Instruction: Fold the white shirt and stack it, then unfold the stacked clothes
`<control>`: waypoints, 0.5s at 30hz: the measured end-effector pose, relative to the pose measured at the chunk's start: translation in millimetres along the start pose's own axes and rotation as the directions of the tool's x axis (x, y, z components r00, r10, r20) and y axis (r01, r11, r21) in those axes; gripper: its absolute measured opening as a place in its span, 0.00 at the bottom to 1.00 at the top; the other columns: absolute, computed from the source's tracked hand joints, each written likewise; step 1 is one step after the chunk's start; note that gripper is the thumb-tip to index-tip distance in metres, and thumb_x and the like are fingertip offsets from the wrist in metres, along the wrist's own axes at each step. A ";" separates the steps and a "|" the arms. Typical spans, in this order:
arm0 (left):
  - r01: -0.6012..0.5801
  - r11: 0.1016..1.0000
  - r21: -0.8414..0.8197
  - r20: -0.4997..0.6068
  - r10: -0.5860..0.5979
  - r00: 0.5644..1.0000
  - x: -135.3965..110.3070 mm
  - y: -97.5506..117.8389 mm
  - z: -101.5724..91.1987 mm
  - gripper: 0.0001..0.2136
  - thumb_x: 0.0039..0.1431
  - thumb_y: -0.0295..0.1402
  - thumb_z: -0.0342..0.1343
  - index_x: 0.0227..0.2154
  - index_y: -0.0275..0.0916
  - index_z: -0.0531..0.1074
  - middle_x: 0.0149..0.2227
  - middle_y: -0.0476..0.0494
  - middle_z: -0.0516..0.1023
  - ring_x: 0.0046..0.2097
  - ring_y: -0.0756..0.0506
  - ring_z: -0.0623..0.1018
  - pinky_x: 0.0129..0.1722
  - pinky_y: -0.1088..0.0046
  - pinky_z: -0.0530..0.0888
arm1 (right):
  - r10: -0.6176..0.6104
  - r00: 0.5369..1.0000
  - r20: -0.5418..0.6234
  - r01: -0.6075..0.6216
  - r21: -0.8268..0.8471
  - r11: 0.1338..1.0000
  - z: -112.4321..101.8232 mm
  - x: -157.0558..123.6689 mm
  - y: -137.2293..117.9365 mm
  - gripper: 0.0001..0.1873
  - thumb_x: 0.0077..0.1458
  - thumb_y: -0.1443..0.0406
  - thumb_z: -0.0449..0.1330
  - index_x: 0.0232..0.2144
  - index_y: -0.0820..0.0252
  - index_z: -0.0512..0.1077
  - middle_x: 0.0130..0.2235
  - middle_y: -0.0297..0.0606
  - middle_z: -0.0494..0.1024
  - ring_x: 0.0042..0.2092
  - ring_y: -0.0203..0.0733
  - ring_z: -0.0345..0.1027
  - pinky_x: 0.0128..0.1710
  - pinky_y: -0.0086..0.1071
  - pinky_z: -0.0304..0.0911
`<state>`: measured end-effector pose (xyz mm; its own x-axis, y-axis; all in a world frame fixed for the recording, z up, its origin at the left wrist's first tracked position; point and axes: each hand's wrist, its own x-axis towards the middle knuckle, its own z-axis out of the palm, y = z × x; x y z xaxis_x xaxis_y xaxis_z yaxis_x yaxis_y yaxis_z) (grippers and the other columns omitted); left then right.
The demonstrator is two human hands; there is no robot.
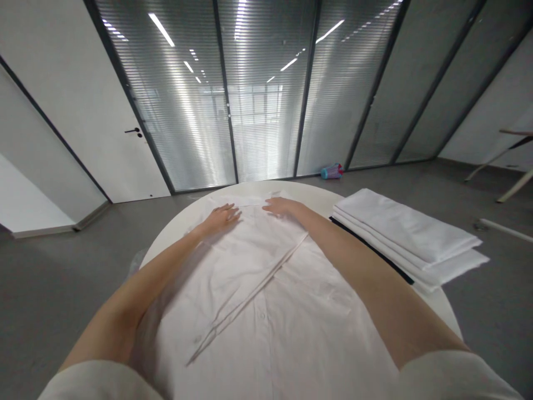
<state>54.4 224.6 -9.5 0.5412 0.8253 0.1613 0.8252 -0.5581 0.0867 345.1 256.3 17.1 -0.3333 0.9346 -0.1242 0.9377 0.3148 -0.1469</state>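
A white button-up shirt lies spread over a round white table, its button strip running toward me. A narrow folded edge of white cloth crosses its front diagonally. My left hand rests on the far left part of the shirt, fingers spread and holding nothing. On the far right part, near the collar end, my right hand lies on the cloth with its fingers apart. Both arms reach forward over the shirt, and the right forearm hides part of its right side.
A stack of folded white cloth lies at the table's right edge, with a black strip beside it. A blue and pink basket is on the floor by the glass wall. Table legs stand far right.
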 end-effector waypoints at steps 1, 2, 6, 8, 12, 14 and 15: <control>-0.014 1.000 -0.011 0.022 0.014 1.000 -10.6 -1.0 -0.6 0.28 0.70 0.51 0.39 0.65 0.43 0.62 0.70 0.39 0.57 0.70 0.36 0.57 0.67 0.56 0.56 | -0.023 0.999 0.024 0.023 -0.005 1.000 -0.6 -7.8 3.2 0.33 0.65 0.47 0.51 0.64 0.60 0.64 0.66 0.46 0.63 0.66 0.51 0.58 0.64 0.41 0.54; -0.010 1.000 -0.020 0.040 0.010 0.999 -20.9 -2.0 -0.5 0.28 0.70 0.52 0.39 0.66 0.45 0.60 0.70 0.40 0.56 0.70 0.36 0.55 0.67 0.54 0.54 | -0.038 0.998 0.041 0.038 -0.012 0.999 0.4 -16.5 6.2 0.33 0.65 0.46 0.51 0.63 0.59 0.66 0.66 0.45 0.64 0.65 0.50 0.59 0.65 0.40 0.53; 0.060 0.998 -0.035 0.110 -0.056 0.992 -48.6 -6.2 4.0 0.31 0.68 0.56 0.38 0.69 0.52 0.53 0.71 0.43 0.51 0.71 0.33 0.50 0.66 0.44 0.49 | -0.037 0.998 0.052 0.040 -0.044 0.998 14.5 -52.6 14.8 0.37 0.63 0.43 0.49 0.67 0.53 0.59 0.69 0.41 0.57 0.69 0.51 0.52 0.67 0.44 0.49; 0.073 0.996 -0.041 0.125 -0.068 0.990 -50.8 -8.8 5.4 0.31 0.67 0.56 0.37 0.70 0.53 0.50 0.72 0.45 0.49 0.72 0.34 0.49 0.66 0.44 0.47 | -0.023 0.999 0.035 0.025 -0.058 0.998 22.6 -65.4 16.2 0.37 0.64 0.43 0.46 0.69 0.48 0.53 0.71 0.38 0.50 0.70 0.52 0.45 0.67 0.50 0.47; 0.073 0.996 -0.057 0.143 -0.065 0.988 -38.7 -13.2 4.1 0.31 0.67 0.56 0.36 0.70 0.54 0.50 0.72 0.47 0.47 0.72 0.36 0.47 0.67 0.47 0.44 | 0.012 1.000 -0.027 -0.014 -0.075 0.997 33.1 -75.3 14.9 0.35 0.67 0.46 0.38 0.71 0.47 0.46 0.73 0.37 0.43 0.72 0.56 0.37 0.67 0.59 0.40; 0.069 0.996 -0.064 0.154 -0.059 0.986 -31.4 -13.0 2.8 0.31 0.67 0.56 0.36 0.70 0.54 0.50 0.72 0.47 0.47 0.72 0.36 0.47 0.67 0.47 0.44 | 0.024 0.998 -0.057 -0.028 -0.075 0.997 35.2 -75.1 14.2 0.35 0.67 0.46 0.37 0.71 0.48 0.46 0.73 0.37 0.42 0.72 0.56 0.36 0.67 0.59 0.38; 0.071 0.995 -0.064 0.159 -0.060 0.985 -28.7 -12.2 2.2 0.31 0.67 0.55 0.37 0.69 0.53 0.50 0.72 0.46 0.47 0.72 0.35 0.47 0.67 0.46 0.44 | 0.026 0.997 -0.067 -0.031 -0.072 0.997 35.7 -74.6 14.0 0.35 0.67 0.46 0.36 0.71 0.48 0.47 0.73 0.37 0.43 0.72 0.56 0.36 0.67 0.58 0.38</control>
<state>29.1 207.9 -17.3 0.5096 0.8604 -0.0030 0.8495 -0.5026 0.1605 379.6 185.2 -10.8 -0.3015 0.9514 -0.0623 0.9522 0.2971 -0.0715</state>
